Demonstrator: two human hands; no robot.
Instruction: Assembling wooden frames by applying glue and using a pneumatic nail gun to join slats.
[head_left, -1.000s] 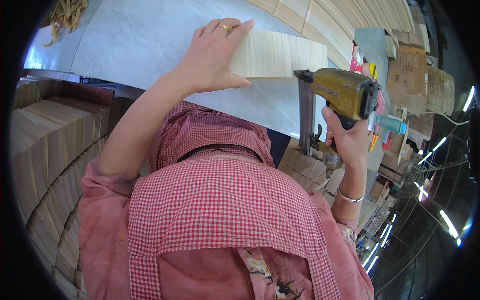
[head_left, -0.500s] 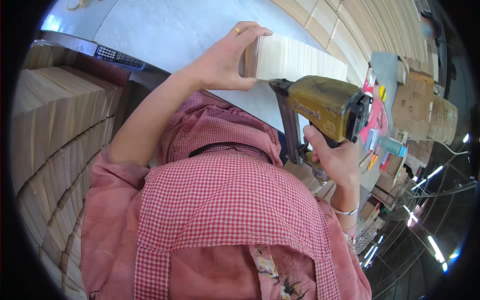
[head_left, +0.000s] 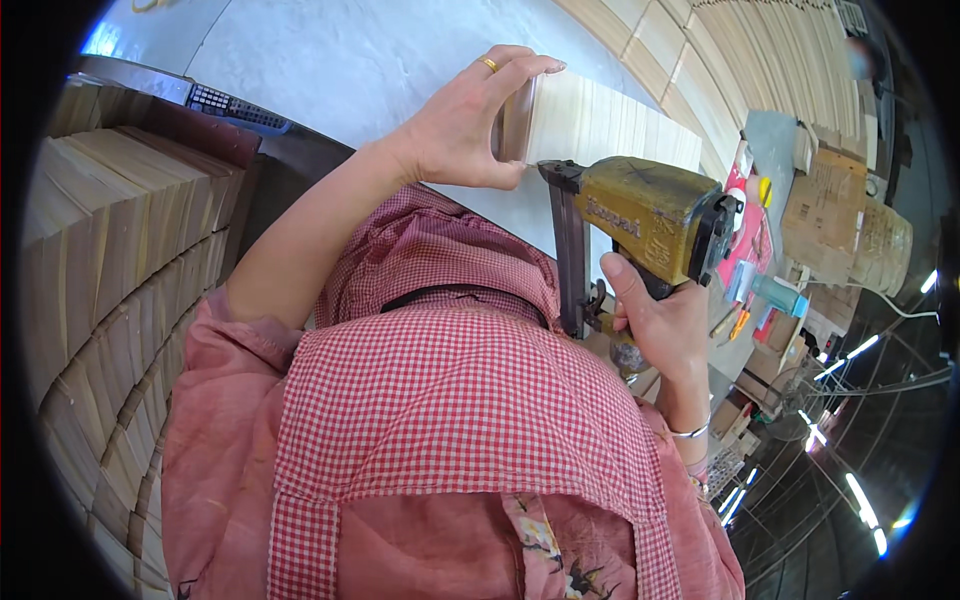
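The pale wooden box (head_left: 615, 120) lies on the grey surface (head_left: 320, 60); the left hand (head_left: 462, 122) spans its left end, thumb at the near corner and fingers at the far one, pinching it between them, probably to keep it from sliding. The right hand (head_left: 660, 322) is wrapped around the grip of a brass-coloured nail gun (head_left: 650, 212), its nose at the box's near left corner, though whether they touch I cannot tell. The magazine (head_left: 568, 260) hangs on the box's near side, towards the checked apron (head_left: 450, 400). The gun's body hides part of the box, and the left thumb is just beside the nose. Stacked strips (head_left: 775, 60) crowd the box's far side; wooden boards (head_left: 110, 250) are piled well to its left; to its right are a teal bottle (head_left: 782, 295) and a cardboard carton (head_left: 825, 205)
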